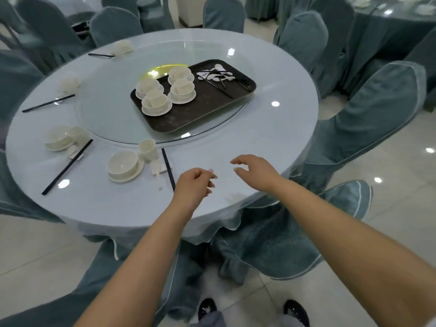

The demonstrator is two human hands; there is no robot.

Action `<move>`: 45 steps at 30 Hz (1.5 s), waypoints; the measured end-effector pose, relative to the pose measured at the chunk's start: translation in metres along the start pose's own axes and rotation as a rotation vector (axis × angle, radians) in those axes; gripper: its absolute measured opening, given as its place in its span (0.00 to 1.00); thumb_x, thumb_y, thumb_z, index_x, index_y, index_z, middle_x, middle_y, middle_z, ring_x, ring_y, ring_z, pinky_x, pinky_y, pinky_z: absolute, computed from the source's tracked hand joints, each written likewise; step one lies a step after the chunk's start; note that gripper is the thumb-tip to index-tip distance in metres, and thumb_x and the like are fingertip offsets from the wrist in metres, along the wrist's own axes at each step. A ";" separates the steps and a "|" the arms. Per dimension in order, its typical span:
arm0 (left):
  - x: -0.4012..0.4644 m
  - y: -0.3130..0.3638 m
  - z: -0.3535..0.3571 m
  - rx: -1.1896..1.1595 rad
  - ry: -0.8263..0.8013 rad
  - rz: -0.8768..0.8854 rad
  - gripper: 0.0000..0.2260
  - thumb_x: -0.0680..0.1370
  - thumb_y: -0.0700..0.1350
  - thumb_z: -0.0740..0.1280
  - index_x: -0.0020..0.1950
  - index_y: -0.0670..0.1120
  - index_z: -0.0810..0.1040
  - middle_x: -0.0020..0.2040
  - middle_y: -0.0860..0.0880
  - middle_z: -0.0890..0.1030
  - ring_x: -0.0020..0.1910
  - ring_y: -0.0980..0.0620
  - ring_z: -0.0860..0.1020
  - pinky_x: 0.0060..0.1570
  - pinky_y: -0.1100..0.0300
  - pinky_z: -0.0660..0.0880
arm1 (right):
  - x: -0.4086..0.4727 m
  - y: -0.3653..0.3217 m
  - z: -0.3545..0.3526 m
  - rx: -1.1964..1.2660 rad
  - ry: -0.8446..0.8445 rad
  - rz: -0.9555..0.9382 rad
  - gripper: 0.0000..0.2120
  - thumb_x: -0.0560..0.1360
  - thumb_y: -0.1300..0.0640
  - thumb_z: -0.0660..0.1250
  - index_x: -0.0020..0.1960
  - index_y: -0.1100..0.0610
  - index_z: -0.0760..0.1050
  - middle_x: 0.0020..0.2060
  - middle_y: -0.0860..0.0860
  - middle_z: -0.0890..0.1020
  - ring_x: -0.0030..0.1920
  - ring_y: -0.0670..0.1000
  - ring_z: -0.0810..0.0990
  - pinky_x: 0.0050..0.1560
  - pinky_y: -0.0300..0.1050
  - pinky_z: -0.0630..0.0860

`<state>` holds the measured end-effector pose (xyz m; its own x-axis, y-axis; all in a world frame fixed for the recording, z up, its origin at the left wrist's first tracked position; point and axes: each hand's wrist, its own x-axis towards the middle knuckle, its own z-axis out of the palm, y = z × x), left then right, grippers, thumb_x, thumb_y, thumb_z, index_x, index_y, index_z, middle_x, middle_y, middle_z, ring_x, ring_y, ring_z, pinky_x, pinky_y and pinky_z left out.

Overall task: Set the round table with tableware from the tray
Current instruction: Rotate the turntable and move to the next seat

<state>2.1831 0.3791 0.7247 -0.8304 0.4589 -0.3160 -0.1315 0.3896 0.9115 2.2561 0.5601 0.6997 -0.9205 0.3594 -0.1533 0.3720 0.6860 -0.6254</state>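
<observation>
A dark tray point(188, 116) sits on the glass turntable point(106, 107) of the round table point(271, 142). On it stand several white bowl-and-cup stacks point(157, 100), with white spoons point(215, 75) and black chopsticks point(220, 88) at its far end. Place settings lie along the table's left and near edge; the nearest has a bowl on a plate point(123, 165), a cup point(148, 149), a spoon point(157, 172) and chopsticks point(168, 168). My left hand point(193, 185) hovers just right of those chopsticks, fingers loosely curled, holding nothing. My right hand point(253, 169) hovers beside it, fingers relaxed and empty.
Chairs with teal covers ring the table, one point(368, 128) at the right and one point(271, 232) just below my hands. Another set table point(396, 22) stands at the far right. My shoes point(207, 308) show on the tiled floor.
</observation>
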 end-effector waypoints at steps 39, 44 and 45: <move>0.129 0.135 0.434 -0.096 0.021 -0.174 0.11 0.80 0.48 0.64 0.48 0.41 0.82 0.42 0.44 0.80 0.38 0.49 0.76 0.43 0.57 0.77 | 0.042 0.355 -0.287 0.141 -0.060 0.050 0.14 0.81 0.53 0.61 0.64 0.51 0.76 0.59 0.48 0.81 0.56 0.47 0.77 0.53 0.39 0.70; 0.163 0.146 0.427 -0.082 0.095 -0.187 0.11 0.81 0.49 0.63 0.45 0.46 0.82 0.42 0.46 0.82 0.39 0.49 0.79 0.44 0.57 0.79 | 0.098 0.354 -0.295 0.162 -0.107 0.017 0.14 0.80 0.54 0.60 0.64 0.50 0.76 0.60 0.48 0.80 0.55 0.45 0.76 0.54 0.38 0.70; 0.167 0.146 0.425 -0.102 0.118 -0.187 0.11 0.80 0.49 0.64 0.44 0.46 0.83 0.41 0.46 0.83 0.38 0.49 0.79 0.43 0.57 0.79 | 0.110 0.352 -0.296 0.160 -0.120 0.005 0.14 0.80 0.54 0.60 0.63 0.50 0.77 0.60 0.47 0.80 0.55 0.45 0.76 0.53 0.38 0.70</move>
<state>2.2553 0.8514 0.6929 -0.8431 0.2880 -0.4542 -0.3377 0.3739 0.8638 2.3207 1.0284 0.6888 -0.9300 0.2778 -0.2407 0.3614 0.5715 -0.7367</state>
